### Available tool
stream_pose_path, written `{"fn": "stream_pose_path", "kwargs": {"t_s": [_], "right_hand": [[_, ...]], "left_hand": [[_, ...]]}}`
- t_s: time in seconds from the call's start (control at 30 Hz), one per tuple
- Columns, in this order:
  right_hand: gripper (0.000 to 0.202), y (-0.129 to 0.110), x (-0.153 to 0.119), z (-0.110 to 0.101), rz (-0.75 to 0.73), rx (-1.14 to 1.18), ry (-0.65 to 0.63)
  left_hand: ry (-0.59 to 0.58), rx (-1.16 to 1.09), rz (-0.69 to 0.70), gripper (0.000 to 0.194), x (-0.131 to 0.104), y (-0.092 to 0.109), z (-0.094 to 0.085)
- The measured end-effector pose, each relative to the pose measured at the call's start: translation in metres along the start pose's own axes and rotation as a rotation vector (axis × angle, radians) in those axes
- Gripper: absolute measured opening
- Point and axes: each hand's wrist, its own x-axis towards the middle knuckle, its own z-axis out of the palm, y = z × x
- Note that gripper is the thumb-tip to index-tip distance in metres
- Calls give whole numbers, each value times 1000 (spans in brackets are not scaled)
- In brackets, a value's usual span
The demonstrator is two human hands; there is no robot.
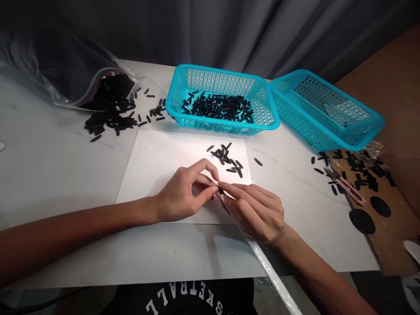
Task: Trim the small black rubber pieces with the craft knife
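Over a white sheet [141,175], the fingertips of both my hands meet around a small, dark, narrow piece [221,190], mostly covered by fingers. My left hand [180,192] pinches it between thumb and fingers. My right hand [259,210] is closed at the piece's other side, with a long shiny white strip [271,273] running from under its fingers down past the table's front edge. Just beyond my fingertips, a loose cluster of small black slender pieces [223,154] lies on the sheet. One single black piece [258,162] rests right of the sheet.
A blue basket [226,127] holding many black pieces stands behind the sheet, beside a second blue basket [328,131]. At left, an open plastic bag [65,83] spills black pieces. Pink-handled scissors [349,190], black discs [362,221] and scattered pieces lie at right.
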Motion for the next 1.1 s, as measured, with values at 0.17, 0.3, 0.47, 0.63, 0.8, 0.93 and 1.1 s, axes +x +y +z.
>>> {"fn": "stream_pose_path", "kwargs": {"t_s": [0.17, 0.3, 0.47, 0.63, 0.8, 0.93, 1.1], "right_hand": [[21, 3, 3, -5, 173, 153, 66], [18, 5, 5, -8, 142, 173, 48], [18, 3, 7, -9, 147, 158, 55], [20, 3, 8, -9, 138, 154, 60], [22, 3, 7, -10, 131, 162, 69], [22, 2, 9, -10, 142, 147, 49], [21, 1, 8, -10, 138, 128, 62]], "left_hand": [[61, 17, -62, 15, 0, -1, 2], [97, -1, -29, 16, 0, -2, 2], [105, -6, -15, 17, -1, -1, 1], [94, 16, 2, 15, -2, 0, 1], [106, 23, 17, 14, -2, 1, 2], [110, 26, 17, 15, -3, 0, 2], [110, 37, 39, 13, -4, -1, 1]]}}
